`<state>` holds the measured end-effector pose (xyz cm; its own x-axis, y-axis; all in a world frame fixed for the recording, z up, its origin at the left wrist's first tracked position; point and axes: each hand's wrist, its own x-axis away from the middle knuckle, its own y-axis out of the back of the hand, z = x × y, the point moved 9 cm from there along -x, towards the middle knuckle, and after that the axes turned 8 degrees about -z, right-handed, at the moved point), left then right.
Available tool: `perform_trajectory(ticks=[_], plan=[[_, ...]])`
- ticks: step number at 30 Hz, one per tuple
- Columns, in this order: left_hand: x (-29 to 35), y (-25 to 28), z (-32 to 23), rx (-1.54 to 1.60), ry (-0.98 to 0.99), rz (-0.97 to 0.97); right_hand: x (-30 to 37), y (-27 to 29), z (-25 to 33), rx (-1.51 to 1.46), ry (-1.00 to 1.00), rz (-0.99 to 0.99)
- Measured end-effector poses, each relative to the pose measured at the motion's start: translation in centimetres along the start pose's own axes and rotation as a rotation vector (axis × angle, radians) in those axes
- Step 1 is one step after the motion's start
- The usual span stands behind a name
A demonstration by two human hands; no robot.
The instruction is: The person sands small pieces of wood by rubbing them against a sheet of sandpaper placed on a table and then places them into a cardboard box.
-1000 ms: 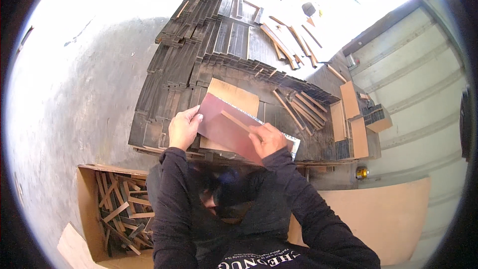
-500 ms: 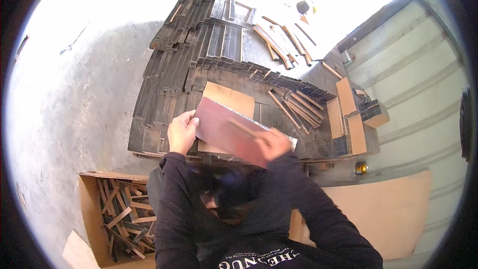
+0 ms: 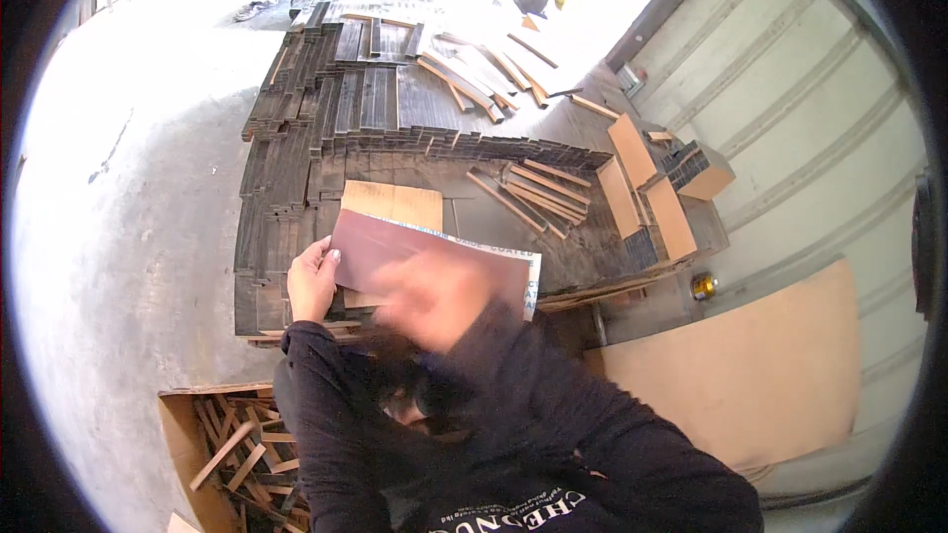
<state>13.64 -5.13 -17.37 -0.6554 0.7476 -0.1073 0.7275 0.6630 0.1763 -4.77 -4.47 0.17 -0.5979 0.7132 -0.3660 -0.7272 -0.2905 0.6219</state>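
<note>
A reddish-brown sheet of sandpaper (image 3: 370, 247), with a printed pale back showing at its edges, is held near my front. My left hand (image 3: 314, 281) pinches its left edge, thumb on top. My right hand (image 3: 434, 298) is above the middle of the sheet, its fingers smeared by motion; whether anything is in them cannot be made out. Beneath the sheet, partly hidden, lies a piece of brown cardboard (image 3: 395, 199). One wooden strip (image 3: 221, 456) crosses over the left wall of the box at lower left; whether it rests there or is in the air is unclear.
Stacked dark wooden strips (image 3: 286, 153) line the platform's left and far sides. Several loose strips (image 3: 538, 195) lie right of the cardboard. The cardboard box (image 3: 178, 434) at lower left holds many offcuts. A yellow can (image 3: 703, 286) and a large tan sheet (image 3: 741, 365) are at right.
My right hand has swept left across the sandpaper, and the wooden strip seen in it is no longer visible there. A strip now shows over the box's left wall. The view has shifted.
</note>
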Motion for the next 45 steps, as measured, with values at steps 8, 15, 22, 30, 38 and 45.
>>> perform_trajectory(ticks=[8, 15, 22, 30, 38, 45], plan=[[0.7, -0.6, -2.5, -0.140, 0.038, 0.041, 0.0, 10.4, -24.0, 0.768, -0.282, -0.120], [0.4, -0.8, -0.7, -0.118, 0.094, 0.047, 0.0, 10.2, -24.4, 0.834, -0.373, -0.211], [0.2, -0.7, -0.8, -0.137, 0.050, 0.043, 1.0, 10.7, -26.4, 0.501, -0.447, -0.057], [0.2, -0.6, -1.1, -0.176, 0.043, 0.040, -1.4, 6.1, -16.3, 0.341, -0.175, 0.164], [0.0, -0.8, -1.1, -0.078, -0.032, 0.009, -1.5, 2.7, -12.7, 0.505, 0.035, 0.186], [0.4, -0.7, -1.5, -0.134, 0.054, 0.057, -2.1, 1.8, -11.8, 0.577, -0.039, 0.273]])
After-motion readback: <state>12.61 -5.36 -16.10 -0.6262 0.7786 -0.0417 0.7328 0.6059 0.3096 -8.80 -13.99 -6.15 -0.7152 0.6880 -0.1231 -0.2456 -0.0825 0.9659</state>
